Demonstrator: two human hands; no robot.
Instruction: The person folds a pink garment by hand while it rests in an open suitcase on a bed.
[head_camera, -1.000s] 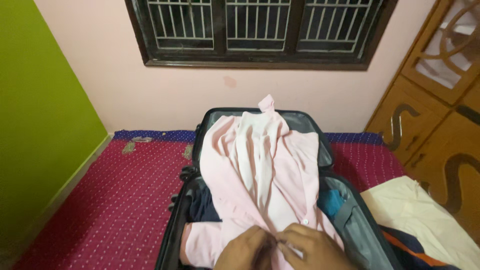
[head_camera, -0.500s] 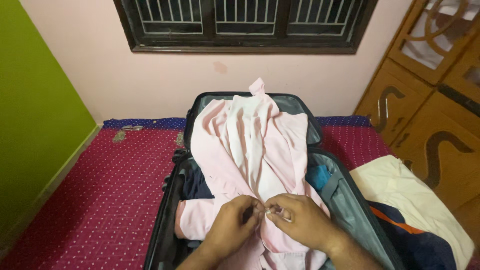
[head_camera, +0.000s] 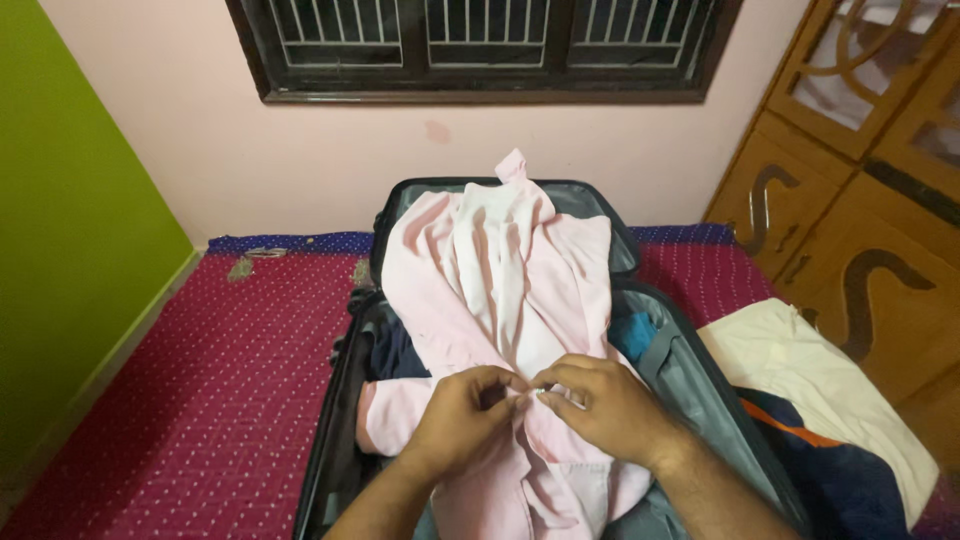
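Observation:
A pale pink shirt (head_camera: 500, 270) lies spread over an open dark suitcase (head_camera: 690, 380) on the bed, its collar draped up against the raised lid. My left hand (head_camera: 465, 410) and my right hand (head_camera: 605, 405) meet at the shirt's front placket near the lower middle. Both pinch the pink fabric between fingertips and thumbs. Dark blue and teal clothes (head_camera: 632, 335) show under the shirt inside the case.
A maroon dotted bedcover (head_camera: 220, 370) fills the left side. A cream cloth (head_camera: 800, 370) over dark blue and orange clothing lies at the right. A wooden wardrobe (head_camera: 870, 200) stands at the right, a barred window (head_camera: 480, 45) above and a green wall (head_camera: 70, 230) to the left.
The view has tilted down, so more of both hands and forearms shows. They stay pinched together on the shirt front, slightly higher up the placket.

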